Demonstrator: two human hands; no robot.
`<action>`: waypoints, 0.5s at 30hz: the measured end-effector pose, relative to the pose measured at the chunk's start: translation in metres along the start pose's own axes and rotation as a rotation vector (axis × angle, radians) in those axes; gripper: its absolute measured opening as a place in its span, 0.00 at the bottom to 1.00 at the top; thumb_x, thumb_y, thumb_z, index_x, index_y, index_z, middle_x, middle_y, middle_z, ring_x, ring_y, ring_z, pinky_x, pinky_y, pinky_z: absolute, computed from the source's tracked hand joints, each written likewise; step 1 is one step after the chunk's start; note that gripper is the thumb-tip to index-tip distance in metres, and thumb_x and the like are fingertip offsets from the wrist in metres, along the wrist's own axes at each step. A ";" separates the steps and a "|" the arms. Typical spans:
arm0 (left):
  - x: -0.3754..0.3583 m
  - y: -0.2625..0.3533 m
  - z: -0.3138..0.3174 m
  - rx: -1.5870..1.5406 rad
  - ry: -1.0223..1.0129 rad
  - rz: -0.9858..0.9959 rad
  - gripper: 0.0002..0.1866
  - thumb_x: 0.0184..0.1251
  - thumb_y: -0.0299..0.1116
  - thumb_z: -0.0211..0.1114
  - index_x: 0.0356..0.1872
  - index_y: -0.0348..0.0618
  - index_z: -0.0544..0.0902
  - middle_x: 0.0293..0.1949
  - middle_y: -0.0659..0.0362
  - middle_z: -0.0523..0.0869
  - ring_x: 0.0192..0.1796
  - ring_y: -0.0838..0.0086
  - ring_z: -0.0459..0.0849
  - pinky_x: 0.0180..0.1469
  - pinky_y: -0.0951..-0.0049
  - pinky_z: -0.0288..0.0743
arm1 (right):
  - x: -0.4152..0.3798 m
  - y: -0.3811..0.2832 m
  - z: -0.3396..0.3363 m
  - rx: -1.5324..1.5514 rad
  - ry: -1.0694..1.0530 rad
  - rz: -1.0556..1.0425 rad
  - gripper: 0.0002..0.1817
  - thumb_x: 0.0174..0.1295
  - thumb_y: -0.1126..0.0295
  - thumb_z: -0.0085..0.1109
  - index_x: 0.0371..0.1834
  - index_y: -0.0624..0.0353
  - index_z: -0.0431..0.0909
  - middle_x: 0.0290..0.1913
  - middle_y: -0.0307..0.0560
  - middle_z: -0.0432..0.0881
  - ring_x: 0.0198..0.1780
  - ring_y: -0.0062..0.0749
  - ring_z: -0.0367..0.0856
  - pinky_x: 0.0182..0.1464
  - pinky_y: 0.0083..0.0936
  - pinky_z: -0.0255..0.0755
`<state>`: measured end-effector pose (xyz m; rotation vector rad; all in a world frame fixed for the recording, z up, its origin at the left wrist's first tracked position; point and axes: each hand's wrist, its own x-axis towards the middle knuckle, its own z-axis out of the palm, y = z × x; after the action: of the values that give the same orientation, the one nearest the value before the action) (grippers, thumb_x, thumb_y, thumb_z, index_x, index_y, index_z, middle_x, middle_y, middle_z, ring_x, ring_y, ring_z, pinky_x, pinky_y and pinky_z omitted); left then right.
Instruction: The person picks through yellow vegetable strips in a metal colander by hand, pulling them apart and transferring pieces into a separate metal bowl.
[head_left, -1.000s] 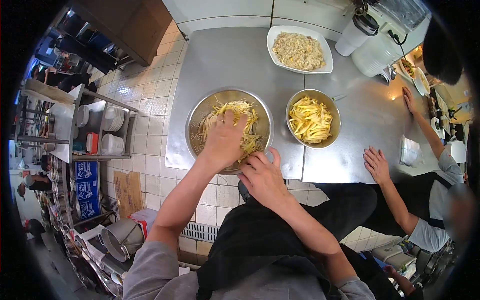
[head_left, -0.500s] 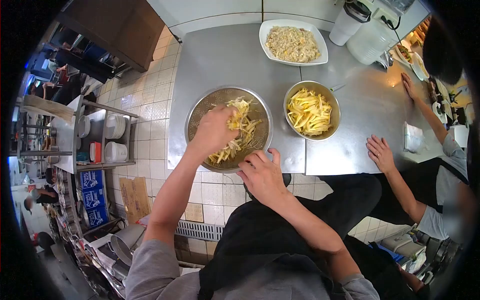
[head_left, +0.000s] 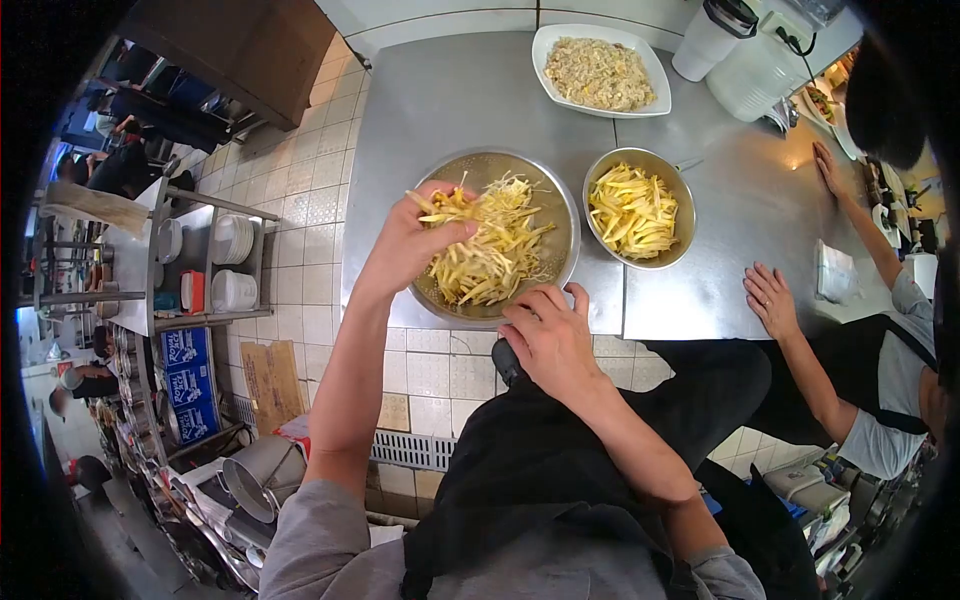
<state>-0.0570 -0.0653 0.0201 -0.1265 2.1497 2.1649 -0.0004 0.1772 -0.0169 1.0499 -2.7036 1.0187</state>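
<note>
A metal colander (head_left: 557, 208) with perforated walls sits at the table's front edge, part full of pale yellow vegetable strips (head_left: 485, 272) and a tangle of thin pale shreds (head_left: 512, 194). My left hand (head_left: 408, 238) is above its left side, closed around a bunch of the yellow vegetable strips whose ends stick out past the fingers. At the near right rim, my right hand (head_left: 550, 330) grips the colander with bent fingers. To the right stands a metal bowl (head_left: 690, 220) heaped with thicker yellow strips (head_left: 632, 210); neither hand touches it.
A white dish (head_left: 540, 50) of fried rice (head_left: 600, 75), a lidded cup (head_left: 705, 45) and a translucent jug (head_left: 750, 85) stand at the back. A co-worker's hands (head_left: 770, 295) rest on the steel table (head_left: 450, 90) at right. A shelf rack (head_left: 185, 260) is left.
My left hand has drawn left and up from the colander's middle, carrying a bunch of yellow strips. The right hand stays at the rim. The whole view has shifted slightly.
</note>
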 end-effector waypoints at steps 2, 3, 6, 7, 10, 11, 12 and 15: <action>-0.001 -0.008 -0.001 0.102 0.004 -0.020 0.19 0.64 0.26 0.76 0.55 0.36 0.84 0.47 0.61 0.88 0.49 0.76 0.85 0.53 0.74 0.80 | -0.002 0.001 -0.001 0.009 0.000 0.000 0.11 0.58 0.67 0.75 0.43 0.54 0.87 0.46 0.39 0.85 0.58 0.36 0.80 0.66 0.53 0.59; 0.000 -0.011 -0.001 0.202 0.002 -0.034 0.20 0.65 0.27 0.76 0.56 0.36 0.84 0.47 0.60 0.88 0.49 0.75 0.86 0.54 0.73 0.80 | -0.003 0.004 -0.001 0.012 -0.007 -0.004 0.12 0.58 0.67 0.75 0.44 0.55 0.87 0.46 0.39 0.84 0.58 0.36 0.79 0.67 0.54 0.60; -0.007 -0.010 0.002 0.282 0.115 -0.009 0.22 0.66 0.28 0.75 0.60 0.35 0.83 0.49 0.56 0.89 0.49 0.72 0.87 0.53 0.71 0.81 | -0.007 0.007 -0.004 0.010 0.013 -0.005 0.13 0.57 0.68 0.75 0.45 0.55 0.88 0.47 0.40 0.84 0.60 0.37 0.78 0.68 0.56 0.60; -0.010 -0.006 0.002 0.283 0.114 -0.009 0.22 0.66 0.28 0.75 0.60 0.35 0.83 0.49 0.56 0.89 0.49 0.72 0.87 0.53 0.71 0.81 | -0.007 0.007 -0.004 0.004 0.040 -0.017 0.13 0.57 0.68 0.75 0.45 0.56 0.88 0.47 0.41 0.84 0.60 0.37 0.78 0.68 0.55 0.60; -0.018 0.002 0.001 0.457 0.196 0.039 0.19 0.69 0.30 0.72 0.59 0.33 0.84 0.47 0.51 0.91 0.46 0.68 0.89 0.51 0.68 0.83 | -0.008 0.009 -0.006 0.019 0.055 -0.021 0.14 0.55 0.70 0.77 0.44 0.57 0.88 0.48 0.42 0.85 0.62 0.39 0.80 0.66 0.50 0.61; -0.021 0.002 0.000 0.541 0.229 0.039 0.17 0.70 0.29 0.71 0.56 0.33 0.86 0.46 0.50 0.92 0.45 0.66 0.90 0.49 0.68 0.83 | -0.008 0.010 -0.007 0.021 0.055 -0.022 0.14 0.55 0.70 0.77 0.44 0.57 0.88 0.48 0.42 0.85 0.62 0.39 0.80 0.66 0.50 0.61; -0.023 0.003 -0.001 0.624 0.262 0.039 0.14 0.70 0.29 0.70 0.53 0.33 0.88 0.44 0.48 0.92 0.43 0.65 0.91 0.48 0.68 0.83 | -0.009 0.010 -0.008 0.030 0.056 -0.021 0.14 0.54 0.70 0.77 0.44 0.57 0.88 0.49 0.42 0.86 0.62 0.39 0.80 0.67 0.50 0.61; -0.028 0.010 0.007 0.707 0.279 -0.018 0.11 0.71 0.31 0.70 0.46 0.34 0.90 0.41 0.46 0.92 0.38 0.59 0.90 0.44 0.66 0.83 | -0.010 0.012 -0.009 0.046 0.056 -0.022 0.14 0.54 0.70 0.76 0.45 0.57 0.88 0.49 0.42 0.85 0.62 0.39 0.79 0.67 0.52 0.61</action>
<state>-0.0305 -0.0580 0.0338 -0.4038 2.9006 1.3146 -0.0019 0.1954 -0.0195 1.0401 -2.6311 1.0942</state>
